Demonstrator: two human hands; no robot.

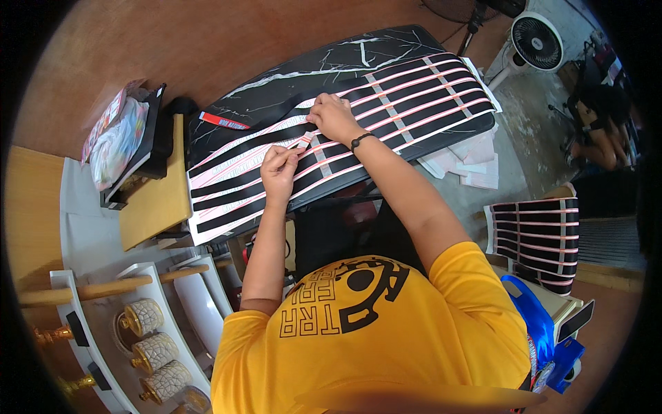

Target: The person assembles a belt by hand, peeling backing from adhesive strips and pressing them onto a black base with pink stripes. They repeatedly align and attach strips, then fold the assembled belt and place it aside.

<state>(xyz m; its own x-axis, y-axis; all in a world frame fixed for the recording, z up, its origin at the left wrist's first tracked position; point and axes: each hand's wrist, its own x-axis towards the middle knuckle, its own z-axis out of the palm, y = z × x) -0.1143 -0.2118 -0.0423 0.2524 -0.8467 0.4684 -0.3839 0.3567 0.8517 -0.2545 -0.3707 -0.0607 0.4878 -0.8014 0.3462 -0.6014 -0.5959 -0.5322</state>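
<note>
We see the fingers of the left hand (278, 174) drawn together in a pinch on a short, narrow white-and-orange strip (304, 141) raised from the panel. Just beyond it, the fingers of the right hand (336, 121) bend down onto the panel; we cannot tell whether they clamp a band or only press. Under both hands lies the long panel of black fabric-like bands, white-and-pink stripes and grey cross strips (429, 91), stretched along the dark, white-veined surface (386, 43). Toward its left end we see the black bands splayed unevenly over white backing, so a sideways tug could, we judge, leave them crossed or skewed. If the right fingers let the panel slide while the left pull, a stripe might tear or lift its neighbour. A flat red strip with pale lettering (224, 121) lies near the far edge. Farther out, we see loose white papers (479, 169) on the floor and a white round fan (536, 41); were it blowing this way, light loose ends could flutter and stick where unwanted.
</note>
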